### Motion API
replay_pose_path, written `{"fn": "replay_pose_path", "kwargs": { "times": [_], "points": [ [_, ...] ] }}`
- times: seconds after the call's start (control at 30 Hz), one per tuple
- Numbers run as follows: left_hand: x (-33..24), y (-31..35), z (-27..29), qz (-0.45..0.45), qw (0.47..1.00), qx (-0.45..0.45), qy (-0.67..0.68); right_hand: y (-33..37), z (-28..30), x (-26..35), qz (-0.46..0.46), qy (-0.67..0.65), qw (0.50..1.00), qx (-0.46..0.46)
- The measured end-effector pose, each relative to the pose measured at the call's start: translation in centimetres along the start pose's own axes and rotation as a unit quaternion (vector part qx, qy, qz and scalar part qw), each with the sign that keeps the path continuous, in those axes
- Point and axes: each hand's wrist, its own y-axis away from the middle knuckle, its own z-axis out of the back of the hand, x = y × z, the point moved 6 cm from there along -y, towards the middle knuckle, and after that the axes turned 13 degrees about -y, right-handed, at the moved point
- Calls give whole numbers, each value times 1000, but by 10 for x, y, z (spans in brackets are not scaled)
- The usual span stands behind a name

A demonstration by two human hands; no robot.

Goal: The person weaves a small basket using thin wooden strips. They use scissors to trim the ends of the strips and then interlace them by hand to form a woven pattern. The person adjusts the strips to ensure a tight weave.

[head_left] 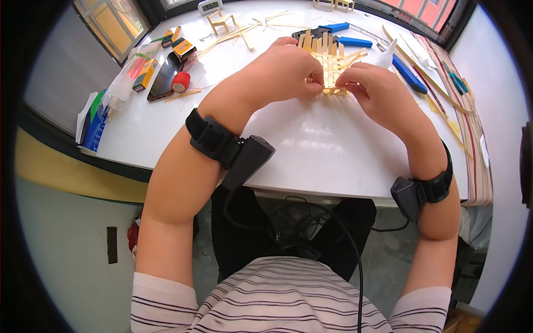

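A small woven piece of pale bamboo strips (333, 67) lies on the white table between my two hands, its loose strip ends fanning toward the far side. My left hand (294, 69) is closed at its left edge, thumb and fingers pinching the near left corner. On the other side my right hand (366, 89) pinches the near right edge with thumb and forefinger. Parts of the weave are hidden behind my left fingers. Just beyond it are blue-handled pliers (355, 42), partly covered by the strips. Close to my right hand stands a white nozzle-tipped bottle (387, 55).
Loose bamboo strips (219, 42) and a tiny chair (221, 21) lie at the far left. Nearer are a phone (164, 77), red tape roll (180, 81) and small boxes (145, 75). A blue-handled tool (410, 75) and green-handled pliers (457, 82) rest at right. Cables hang below the table.
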Motion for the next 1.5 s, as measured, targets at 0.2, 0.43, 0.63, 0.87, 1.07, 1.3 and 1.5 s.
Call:
{"fn": "replay_pose_path", "kwargs": {
  "times": [0.2, 0.43, 0.63, 0.87, 1.07, 1.3, 1.5],
  "points": [
    [9, 2, 9, 2, 999, -30, 16, -2, -1, -6, -14, -6, 1000, -1],
    [29, 5, 27, 4, 996, -86, 4, -3, 0, -18, -43, -40, 998, -6],
    [15, 8, 29, -27, 996, -85, -1, -4, -1, -28, -42, -96, 994, 0],
    [-8, 7, 17, -65, 997, -45, 22, -3, -2, -31, -49, -108, 993, 14],
    [83, 12, 57, 156, 948, -277, -33, 0, 5, -24, -70, -88, 993, 21],
    [205, 54, -9, 354, 916, -28, -188, -5, 0, -18, -75, -102, 992, 24],
    [204, 45, -9, 354, 928, -15, -115, -2, 3, -19, -59, -88, 994, 24]
  ]
}}
